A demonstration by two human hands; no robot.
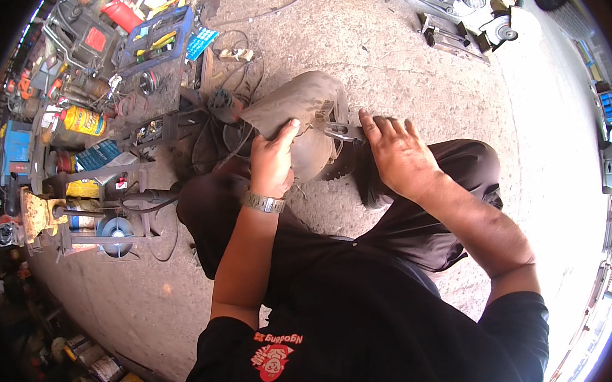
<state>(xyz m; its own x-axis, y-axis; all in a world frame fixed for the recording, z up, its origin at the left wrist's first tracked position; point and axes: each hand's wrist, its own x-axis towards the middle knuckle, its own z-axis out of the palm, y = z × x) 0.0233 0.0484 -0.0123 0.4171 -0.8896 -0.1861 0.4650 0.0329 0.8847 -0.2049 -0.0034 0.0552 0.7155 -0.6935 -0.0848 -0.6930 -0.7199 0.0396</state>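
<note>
A curved, dusty brown-grey sheet cover (290,99) with a rounded lower part is held up before my lap. My left hand (273,159) is closed on its near edge, thumb on top and the other fingers hidden behind it. At the cover's right side, the silver jaws of a pliers-like tool (339,130) meet a bracketed, cut-out edge. My right hand (401,153) is closed at the dark handle end of that tool, its fingers close together; the palm side is hidden.
A metal rack (103,177) on the left carries cans, tools and a blue tool tray (154,38). A socket strip (236,54) with cables lies beyond the cover. A cut-off saw (499,29) stands on the concrete floor (397,77) at the far right.
</note>
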